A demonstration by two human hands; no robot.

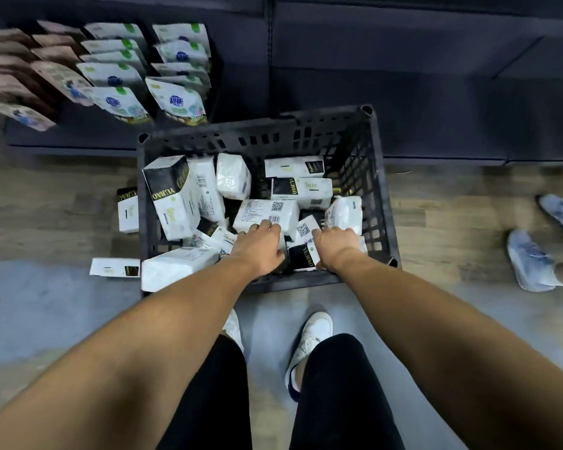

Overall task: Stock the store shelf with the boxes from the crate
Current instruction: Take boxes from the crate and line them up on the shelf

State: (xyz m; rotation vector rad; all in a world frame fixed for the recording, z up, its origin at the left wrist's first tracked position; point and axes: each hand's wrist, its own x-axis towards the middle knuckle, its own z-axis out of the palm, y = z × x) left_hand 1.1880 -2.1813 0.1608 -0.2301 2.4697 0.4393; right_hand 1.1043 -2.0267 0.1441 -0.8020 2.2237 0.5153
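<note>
Planks [62, 203] in a wood look are running along the foot of the dark store shelf [403, 92], and a grey floor [46, 303] is taking over nearer to me. At the shelf's left end, printed stand-up pouches [121, 102] are leaning in rows. At the right edge another person's pale sneakers [530, 261] are standing on the planks, well apart from the crate.

The black plastic crate [379, 190] is sitting on the floor, touching or just in front of the shelf base. White and black boxes [173, 196] are lying jumbled inside it, some on end, some flat. Two more are lying outside on the floor, one box [128, 211] against the crate's left wall and a flat box [114, 267] by its near left corner.

I am reaching both arms into the crate. My left hand [259, 246] is resting its bent fingers [267, 226] on the barcode box [267, 211]; I cannot tell whether they are gripping it. My right hand [337, 248] is curling fingers and thumb round the right side of a black-ended box [301, 258] lying between my hands.
</note>
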